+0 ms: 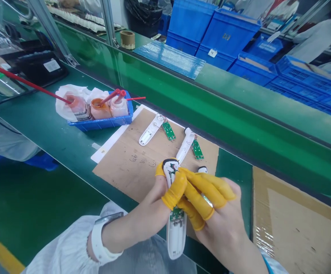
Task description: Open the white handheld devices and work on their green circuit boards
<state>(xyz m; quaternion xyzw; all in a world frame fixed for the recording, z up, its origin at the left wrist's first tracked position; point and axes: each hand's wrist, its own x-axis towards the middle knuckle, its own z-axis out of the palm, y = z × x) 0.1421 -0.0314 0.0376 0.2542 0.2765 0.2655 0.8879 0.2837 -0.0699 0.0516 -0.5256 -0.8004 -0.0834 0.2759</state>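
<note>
White plastic housing with a green circuit board seated in it, clamped between the left hand and right hand, their fingers in yellow finger cots. The housing's lower end projects past the near edge of a cardboard sheet over the green bench. Open cardboard lies left of the hands. Farther up the sheet: two more white housings, each just beside a wired green board. Beyond, left: blue tray of jars with red sticks. Right: second cardboard sheet.
</note>
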